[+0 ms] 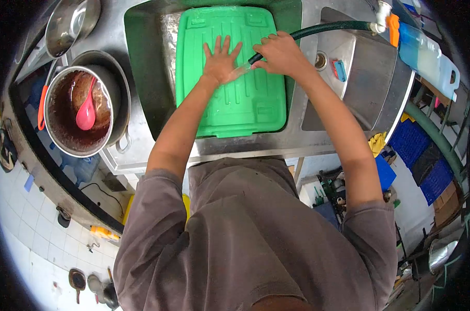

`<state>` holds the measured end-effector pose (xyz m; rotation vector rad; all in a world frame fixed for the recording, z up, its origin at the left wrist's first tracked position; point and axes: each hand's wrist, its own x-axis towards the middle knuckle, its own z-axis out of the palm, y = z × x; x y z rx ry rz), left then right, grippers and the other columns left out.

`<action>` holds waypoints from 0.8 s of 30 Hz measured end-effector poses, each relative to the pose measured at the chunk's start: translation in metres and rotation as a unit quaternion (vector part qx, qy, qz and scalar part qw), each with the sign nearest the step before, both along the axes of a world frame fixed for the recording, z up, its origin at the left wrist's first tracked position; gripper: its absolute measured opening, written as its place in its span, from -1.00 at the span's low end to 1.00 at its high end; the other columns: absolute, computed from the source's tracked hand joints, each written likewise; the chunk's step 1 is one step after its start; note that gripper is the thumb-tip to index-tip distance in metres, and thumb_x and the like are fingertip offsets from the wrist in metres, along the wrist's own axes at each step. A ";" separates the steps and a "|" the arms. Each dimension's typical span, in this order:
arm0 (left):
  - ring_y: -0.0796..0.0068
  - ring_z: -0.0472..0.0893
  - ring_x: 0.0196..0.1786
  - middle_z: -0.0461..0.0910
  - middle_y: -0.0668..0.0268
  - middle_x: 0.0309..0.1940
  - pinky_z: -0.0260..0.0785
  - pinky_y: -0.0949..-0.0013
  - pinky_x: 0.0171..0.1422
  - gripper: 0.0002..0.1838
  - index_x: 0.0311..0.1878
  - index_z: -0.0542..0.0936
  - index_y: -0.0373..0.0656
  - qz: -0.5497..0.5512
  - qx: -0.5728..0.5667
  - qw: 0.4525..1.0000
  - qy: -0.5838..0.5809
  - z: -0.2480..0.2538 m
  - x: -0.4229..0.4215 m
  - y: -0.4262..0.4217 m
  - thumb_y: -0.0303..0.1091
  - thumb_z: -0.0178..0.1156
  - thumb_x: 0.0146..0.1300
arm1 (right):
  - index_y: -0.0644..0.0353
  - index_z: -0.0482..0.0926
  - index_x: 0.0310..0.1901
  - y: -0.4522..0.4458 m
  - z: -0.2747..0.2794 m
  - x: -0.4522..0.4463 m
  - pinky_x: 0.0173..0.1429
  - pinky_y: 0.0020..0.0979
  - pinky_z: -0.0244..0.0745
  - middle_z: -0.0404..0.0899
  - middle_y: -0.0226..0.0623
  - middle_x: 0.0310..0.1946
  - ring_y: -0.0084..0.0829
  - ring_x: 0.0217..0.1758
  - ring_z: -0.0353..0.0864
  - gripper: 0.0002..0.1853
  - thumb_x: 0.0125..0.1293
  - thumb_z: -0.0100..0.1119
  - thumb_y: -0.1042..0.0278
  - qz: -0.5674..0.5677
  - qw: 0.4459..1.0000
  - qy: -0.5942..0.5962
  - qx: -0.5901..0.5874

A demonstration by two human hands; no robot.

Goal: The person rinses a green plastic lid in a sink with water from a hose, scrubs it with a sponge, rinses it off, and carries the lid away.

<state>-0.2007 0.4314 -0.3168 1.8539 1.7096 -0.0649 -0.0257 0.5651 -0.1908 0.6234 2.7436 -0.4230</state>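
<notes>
A green plastic lid (235, 98) lies in the large metal sink (152, 78), ribbed side up and wet. My left hand (223, 63) rests on its upper middle with the fingers spread, holding nothing. Just to the right, my right hand (279, 54) is closed around the end of a dark green hose (328, 27). Water runs from the hose end onto the lid beside my left hand. The hose arches over the smaller basin and joins a white tap (383, 15) at the upper right.
A dirty pot (53, 114) with a pink spoon (86, 111) stands left of the sink, with a metal bowl (71, 26) behind it. In the right basin (367, 78) lies a small blue and red item (340, 70). A blue jug (427, 59) is at the upper right.
</notes>
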 end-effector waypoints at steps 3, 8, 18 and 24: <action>-0.31 -0.16 0.75 -0.06 -0.03 0.74 -0.37 -0.72 0.59 -0.01 0.73 0.10 0.04 0.121 0.005 0.991 0.059 -0.027 0.013 0.024 0.46 -0.07 0.42 | 0.00 0.80 -0.09 -0.004 -0.006 0.000 0.14 -0.16 0.46 0.74 -0.30 -0.24 -0.22 0.03 0.71 -0.59 0.18 0.50 -0.10 -0.022 1.000 -0.008 0.011; -0.17 0.04 0.72 0.17 -0.01 0.67 -0.26 -0.55 0.67 -0.31 0.61 0.34 -0.06 0.092 0.037 0.995 -0.023 -0.029 0.026 0.022 0.05 0.04 0.53 | 0.02 0.75 0.05 -0.017 -0.025 -0.003 0.32 -0.08 0.41 0.70 -0.26 -0.07 -0.15 0.21 0.62 -0.67 0.32 0.41 0.10 -0.052 0.998 -0.019 -0.001; -0.22 0.49 0.46 0.55 -0.27 0.32 0.26 -0.05 0.60 -0.41 0.44 0.46 -0.38 0.333 0.133 0.933 0.006 0.048 -0.090 -0.095 -0.19 0.23 0.50 | 0.34 0.09 0.64 -0.086 -0.139 -0.043 0.77 0.15 -0.14 -0.09 0.25 0.69 0.16 0.78 -0.15 -0.13 0.60 -0.03 -0.23 -0.257 0.962 0.033 -0.086; -0.09 0.68 0.24 0.68 -0.27 0.14 0.45 0.05 0.38 -0.26 0.37 0.49 -0.49 0.524 -0.195 0.785 -0.266 0.056 -0.104 -0.122 0.14 0.05 0.61 | 0.12 0.03 0.70 -0.060 -0.193 -0.049 0.79 0.17 -0.31 -0.17 0.07 0.74 0.22 0.78 -0.23 -0.09 0.58 -0.19 -0.41 -0.395 0.918 -0.040 0.004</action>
